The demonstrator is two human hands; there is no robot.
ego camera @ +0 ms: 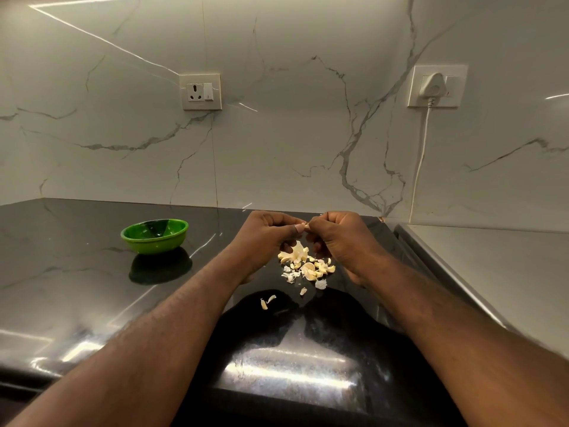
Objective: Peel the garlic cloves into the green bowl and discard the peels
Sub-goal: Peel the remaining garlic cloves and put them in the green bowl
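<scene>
Mid-peel: left hand (264, 238) and right hand (341, 238) pinch one garlic clove (305, 225); once bare, it belongs in the green bowl (155, 245), left.

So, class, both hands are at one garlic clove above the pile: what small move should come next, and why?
Probably pull the skin off the garlic clove, since the left hand and right hand both pinch it over the pile on the counter, and the green bowl sits apart to the left.
</scene>
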